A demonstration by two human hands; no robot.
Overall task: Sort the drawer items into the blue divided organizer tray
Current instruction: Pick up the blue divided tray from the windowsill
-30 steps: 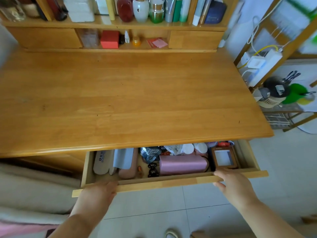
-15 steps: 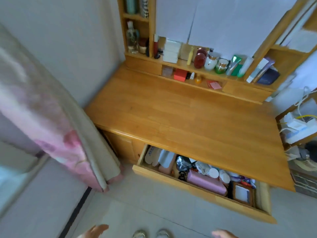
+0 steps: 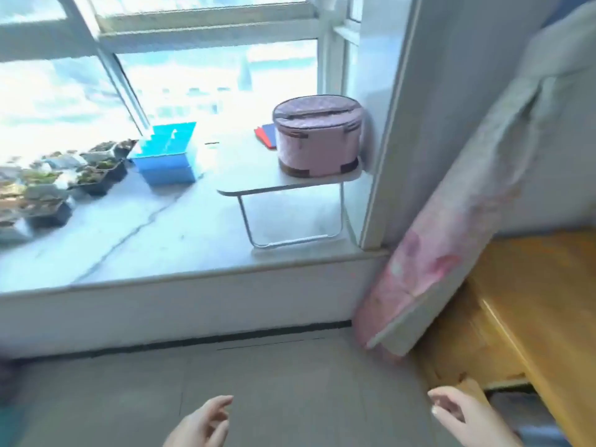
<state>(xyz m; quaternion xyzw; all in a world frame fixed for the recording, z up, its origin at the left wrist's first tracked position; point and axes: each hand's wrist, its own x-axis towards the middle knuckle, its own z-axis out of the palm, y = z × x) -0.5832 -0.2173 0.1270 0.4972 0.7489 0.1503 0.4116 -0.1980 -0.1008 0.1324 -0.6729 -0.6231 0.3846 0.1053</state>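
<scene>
- The blue organizer tray (image 3: 166, 156) is seen at ten o'clock on the window ledge (image 3: 193, 246), presumably stored there.
- Nothing is held: left hand (image 3: 200, 425) and right hand (image 3: 464, 417) are kept low, fingers loosely spread, free for fetching.

text: none legible | labels: none | frame blurred

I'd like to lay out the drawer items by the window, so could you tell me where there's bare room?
Free: the sill in front of the blue tray, and the small table left of the pink case. Crowded: plant pots far left.
</scene>
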